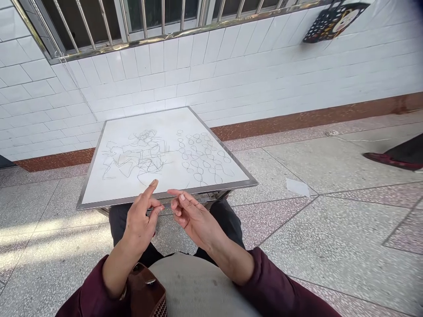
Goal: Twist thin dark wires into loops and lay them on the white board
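Observation:
My left hand (140,220) is raised just off the near edge of a white-topped table (158,189) with a metal rim. Its index finger points up while the thumb meets the other fingers in a pinch. Facing it, my right hand (196,220) has its index finger stretched toward the left and its thumb pressed against the fingers. Anything between the fingertips is too fine to make out. A tangle of thin dark strands (148,160) covers the table's left and middle. Rows of looped, chain-like strands (198,152) lie on the right side.
Behind the table rises a white tiled wall (264,66) with a barred window (148,22). A dotted bag (333,22) hangs at the upper right. White paper (297,187) lies on the floor, and another person's shoe (393,161) shows at right. A brown bag (145,290) rests at my lap.

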Demonstrator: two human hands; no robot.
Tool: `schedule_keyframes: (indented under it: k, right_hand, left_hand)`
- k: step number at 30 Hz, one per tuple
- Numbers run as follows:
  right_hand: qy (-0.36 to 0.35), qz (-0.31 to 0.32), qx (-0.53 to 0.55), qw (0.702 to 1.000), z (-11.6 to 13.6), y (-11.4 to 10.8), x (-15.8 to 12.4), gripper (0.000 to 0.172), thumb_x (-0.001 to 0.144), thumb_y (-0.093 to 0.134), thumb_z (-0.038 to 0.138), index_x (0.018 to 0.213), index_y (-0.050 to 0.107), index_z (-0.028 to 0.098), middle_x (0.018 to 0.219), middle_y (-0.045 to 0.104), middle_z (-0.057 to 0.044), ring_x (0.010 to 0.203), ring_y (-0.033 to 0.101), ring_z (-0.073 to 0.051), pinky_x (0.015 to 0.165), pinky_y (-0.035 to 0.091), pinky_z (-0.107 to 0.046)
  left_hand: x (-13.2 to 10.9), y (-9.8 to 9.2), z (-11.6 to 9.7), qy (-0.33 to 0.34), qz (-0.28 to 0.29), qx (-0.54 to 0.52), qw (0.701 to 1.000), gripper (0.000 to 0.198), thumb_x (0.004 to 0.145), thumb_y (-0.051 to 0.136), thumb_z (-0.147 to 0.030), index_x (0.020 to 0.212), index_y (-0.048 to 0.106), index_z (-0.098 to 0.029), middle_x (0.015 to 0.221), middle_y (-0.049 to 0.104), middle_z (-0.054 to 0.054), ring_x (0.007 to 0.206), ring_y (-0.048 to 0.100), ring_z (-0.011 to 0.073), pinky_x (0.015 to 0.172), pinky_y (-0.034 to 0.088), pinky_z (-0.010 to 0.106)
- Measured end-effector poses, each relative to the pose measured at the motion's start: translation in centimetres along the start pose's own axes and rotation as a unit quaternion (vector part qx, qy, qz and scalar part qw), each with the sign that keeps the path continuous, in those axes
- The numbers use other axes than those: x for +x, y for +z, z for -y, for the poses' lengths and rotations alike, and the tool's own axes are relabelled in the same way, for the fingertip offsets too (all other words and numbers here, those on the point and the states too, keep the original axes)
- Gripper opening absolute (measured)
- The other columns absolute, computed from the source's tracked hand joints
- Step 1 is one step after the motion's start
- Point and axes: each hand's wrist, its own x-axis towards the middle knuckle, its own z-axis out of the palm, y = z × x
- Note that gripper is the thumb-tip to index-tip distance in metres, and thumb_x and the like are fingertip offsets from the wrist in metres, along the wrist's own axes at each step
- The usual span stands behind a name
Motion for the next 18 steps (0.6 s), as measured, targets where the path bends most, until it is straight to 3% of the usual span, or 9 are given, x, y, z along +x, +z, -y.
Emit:
schedule_keyframes:
  k: [4, 7, 10, 13, 18]
  right_hand:
    - [-0.017, 0.030, -0.085, 0.996, 0.0, -0.6, -0.2, 0.045, 0.098, 0.051, 0.049, 0.135, 0.055, 0.026, 0.068, 0.047, 0.004, 0.055, 0.035, -0.011, 0.051, 0.034, -0.024]
    - [-0.056, 0.028, -0.172, 0.983, 0.2, -1.0, -0.3, 0.050, 0.101, 0.045, 0.048, 0.145, 0.042, 0.026, 0.067, 0.051, 0.004, 0.057, 0.041, -0.012, 0.055, 0.039, -0.026]
    - [-0.110, 0.026, -0.276, 0.954, 0.3, -1.4, -0.2, 0.045, 0.103, 0.040, 0.044, 0.143, 0.046, 0.025, 0.070, 0.056, 0.002, 0.062, 0.049, -0.014, 0.061, 0.044, -0.027]
    - [-0.205, 0.019, -0.390, 0.898, 0.2, -1.7, 0.0, 0.039, 0.104, 0.039, 0.035, 0.139, 0.052, 0.026, 0.078, 0.061, -0.002, 0.070, 0.056, -0.015, 0.066, 0.049, -0.029]
    - [-0.339, 0.039, -0.555, 0.758, 0.3, -2.1, 0.2, 0.041, 0.102, 0.037, 0.014, 0.137, 0.055, 0.027, 0.080, 0.062, -0.003, 0.078, 0.059, -0.018, 0.074, 0.054, -0.033]
  left_hand:
    - [0.1, -0.1, -0.3, -0.013, 0.050, -0.014, 0.999, 0.073, 0.087, 0.061, -0.012, 0.151, 0.031, -0.031, 0.075, 0.068, -0.006, 0.070, 0.063, 0.0144, 0.079, 0.053, 0.032]
    - [0.1, -0.2, -0.4, -0.015, 0.066, -0.012, 0.998, 0.078, 0.086, 0.061, -0.011, 0.153, 0.027, -0.032, 0.076, 0.068, -0.006, 0.071, 0.063, 0.0142, 0.081, 0.052, 0.032]
    - [0.1, -0.3, -0.4, -0.015, 0.074, 0.001, 0.997, 0.079, 0.087, 0.059, -0.012, 0.154, 0.023, -0.033, 0.078, 0.069, -0.006, 0.075, 0.064, 0.0146, 0.083, 0.052, 0.033]
    - [0.0, -0.3, -0.4, -0.017, 0.070, 0.023, 0.997, 0.078, 0.089, 0.056, -0.012, 0.155, 0.020, -0.034, 0.082, 0.069, -0.005, 0.082, 0.064, 0.0158, 0.084, 0.052, 0.034]
    - [0.1, -0.2, -0.3, -0.007, 0.069, 0.029, 0.997, 0.080, 0.089, 0.055, -0.010, 0.156, 0.018, -0.032, 0.080, 0.068, -0.004, 0.080, 0.063, 0.0166, 0.085, 0.052, 0.036]
